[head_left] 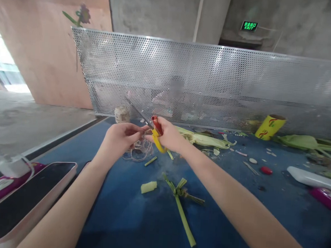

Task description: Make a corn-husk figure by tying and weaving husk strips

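My right hand [170, 136] is closed round the handles of scissors [156, 133], one handle yellow and the other red. Their grey blades point up and to the left. Beside it, my left hand [122, 139] pinches thin pale string [142, 149], which hangs in a loose tangle under the fingers. The fingertips of both hands almost meet, and the exact spot of the pinch is partly hidden. Nearer to me on the blue table [120, 218] lies a figure of green stalks [179, 199] knotted together. A short pale green stalk piece [148, 187] is to its left.
Pale corn husks [209, 139] lie behind my right hand. A yellow roll [270, 126] stands near the perforated metal screen [226, 86]. A ball of twine [122, 114] is at the back left, a phone [34, 202] at the left edge. Small scraps and a red object [266, 170] lie right.
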`<state>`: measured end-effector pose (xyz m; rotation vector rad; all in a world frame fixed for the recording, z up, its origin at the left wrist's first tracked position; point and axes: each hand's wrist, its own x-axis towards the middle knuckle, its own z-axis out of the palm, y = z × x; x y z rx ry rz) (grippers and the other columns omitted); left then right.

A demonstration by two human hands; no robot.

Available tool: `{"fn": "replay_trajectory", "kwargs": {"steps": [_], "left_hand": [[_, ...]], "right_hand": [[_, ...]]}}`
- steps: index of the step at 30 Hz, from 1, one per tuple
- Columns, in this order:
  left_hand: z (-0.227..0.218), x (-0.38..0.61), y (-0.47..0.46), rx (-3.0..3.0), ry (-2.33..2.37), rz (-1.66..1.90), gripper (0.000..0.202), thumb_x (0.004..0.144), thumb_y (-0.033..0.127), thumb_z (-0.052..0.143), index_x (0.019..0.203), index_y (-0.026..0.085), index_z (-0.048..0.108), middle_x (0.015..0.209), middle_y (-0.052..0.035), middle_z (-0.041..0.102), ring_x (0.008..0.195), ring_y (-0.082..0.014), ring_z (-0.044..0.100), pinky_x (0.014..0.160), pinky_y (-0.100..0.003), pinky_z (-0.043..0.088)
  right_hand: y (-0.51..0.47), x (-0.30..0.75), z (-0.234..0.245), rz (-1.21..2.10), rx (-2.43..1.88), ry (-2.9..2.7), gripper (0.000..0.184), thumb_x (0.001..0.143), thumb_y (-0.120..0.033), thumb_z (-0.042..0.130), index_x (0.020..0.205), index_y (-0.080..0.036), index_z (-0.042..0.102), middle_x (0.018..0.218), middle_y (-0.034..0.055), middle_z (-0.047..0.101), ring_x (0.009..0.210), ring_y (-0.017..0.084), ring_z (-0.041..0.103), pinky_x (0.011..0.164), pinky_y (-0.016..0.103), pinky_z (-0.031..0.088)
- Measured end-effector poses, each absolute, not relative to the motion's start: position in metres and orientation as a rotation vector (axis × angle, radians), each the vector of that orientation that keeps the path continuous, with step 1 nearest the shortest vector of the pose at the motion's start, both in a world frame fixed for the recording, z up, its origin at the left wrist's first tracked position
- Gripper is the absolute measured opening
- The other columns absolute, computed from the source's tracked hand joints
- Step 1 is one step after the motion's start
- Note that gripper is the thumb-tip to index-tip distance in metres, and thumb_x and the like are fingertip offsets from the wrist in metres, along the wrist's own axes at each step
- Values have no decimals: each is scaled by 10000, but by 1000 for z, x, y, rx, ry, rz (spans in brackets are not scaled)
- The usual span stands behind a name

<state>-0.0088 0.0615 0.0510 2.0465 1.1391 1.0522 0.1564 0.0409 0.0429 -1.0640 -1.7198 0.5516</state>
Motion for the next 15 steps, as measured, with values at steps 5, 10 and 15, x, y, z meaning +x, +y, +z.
{"fn": "replay_trajectory", "kwargs": {"steps": [5, 10, 15], "left_hand": [[51, -6, 57, 2151, 1318, 1050, 187, 646, 358, 591, 669, 188, 666, 589, -16, 663, 547, -169, 588, 512, -251, 437], [52, -12, 65, 2083, 1326, 1180, 213, 699, 390, 539, 680, 190, 608, 664, -16, 663, 531, -139, 561, 496, -232, 413], [48, -10, 67, 2137, 1241, 969, 296, 686, 483, 563, 636, 191, 570, 547, 4, 588, 440, -125, 514, 460, -237, 399]], "right_hand": [[38, 163, 35, 381, -1202, -1547, 299, 566, -113, 609, 797, -216, 450, 724, -31, 560, 677, 141, 570, 676, 284, 456], [47, 193, 29, 329, -1303, -1488, 298, 534, -88, 611, 767, -217, 478, 698, -16, 551, 714, 177, 562, 719, 338, 432], [53, 189, 29, 358, -1220, -1523, 341, 553, -125, 643, 827, -223, 463, 851, 16, 578, 804, 174, 548, 757, 332, 434]]}}
